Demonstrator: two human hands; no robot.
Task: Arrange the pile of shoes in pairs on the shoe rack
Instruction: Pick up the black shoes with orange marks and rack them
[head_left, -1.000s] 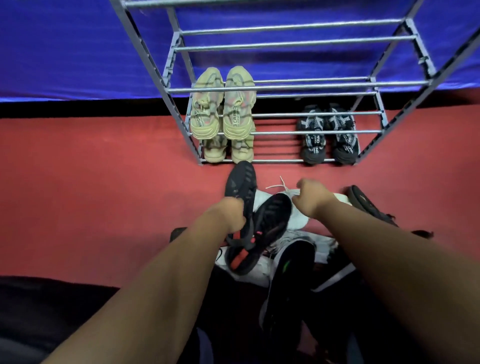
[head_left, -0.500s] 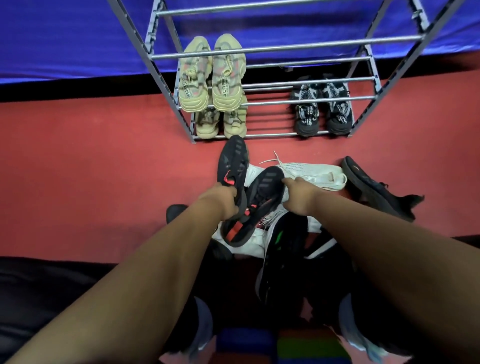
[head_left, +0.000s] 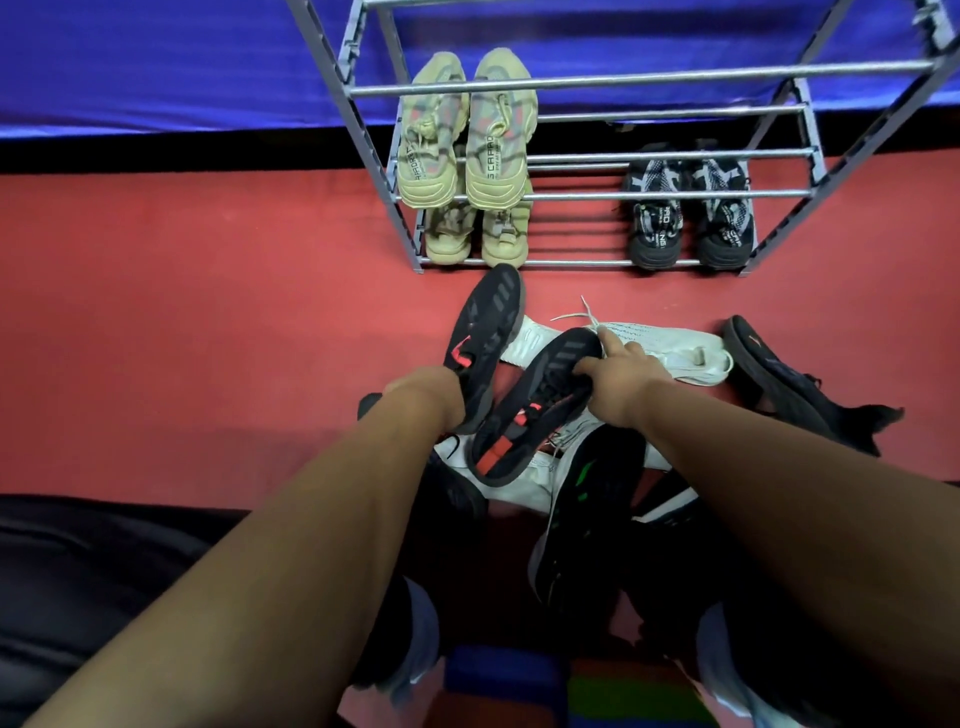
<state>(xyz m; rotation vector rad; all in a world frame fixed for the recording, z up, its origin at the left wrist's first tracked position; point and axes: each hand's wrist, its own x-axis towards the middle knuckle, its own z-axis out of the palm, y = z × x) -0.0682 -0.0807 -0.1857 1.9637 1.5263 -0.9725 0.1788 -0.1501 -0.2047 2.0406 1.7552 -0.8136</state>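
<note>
My left hand (head_left: 434, 392) grips a black shoe with red accents (head_left: 485, 332), toe pointing toward the rack. My right hand (head_left: 621, 376) holds its matching black and red shoe (head_left: 535, 410), lying tilted over the pile. Beneath them lie a white sneaker (head_left: 670, 345), a black shoe with a green mark (head_left: 587, 509) and other dark shoes. The grey metal shoe rack (head_left: 613, 78) stands ahead. Two beige pairs sit at its left, one (head_left: 467, 130) above the other (head_left: 478, 234), and a black and white patterned pair (head_left: 691, 208) rests on the bottom right.
A black shoe (head_left: 779, 379) lies on the red floor to the right of the pile. Blue cloth (head_left: 156, 57) hangs behind the rack. A dark cushion edge (head_left: 78, 561) is at lower left. Red floor (head_left: 208, 338) stretches left of the pile.
My right hand has closed on the second black and red shoe. The view has tilted down, so the rack sits higher in the frame.
</note>
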